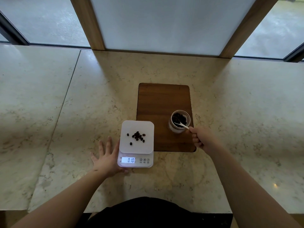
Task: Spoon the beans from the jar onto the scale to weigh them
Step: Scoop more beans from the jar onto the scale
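A white digital scale (pixel 144 127) sits on the marble counter, its lit display reading 010. Several dark beans (pixel 137 137) lie scattered on its platform. My left hand (pixel 107 159) rests flat beside the scale's left edge, fingers spread, touching its side. A clear glass jar (pixel 180 121) with dark beans inside stands on a wooden board. My right hand (pixel 201 139) grips the handle of a white spoon (pixel 181 125), whose bowl is dipped inside the jar's mouth.
The brown wooden board (pixel 162 102) lies inset on the marble counter (pixel 82 104), just right of and behind the scale. A wood-framed white panel (pixel 164 23) rises at the counter's far edge. My dark-clothed torso is at the near edge.
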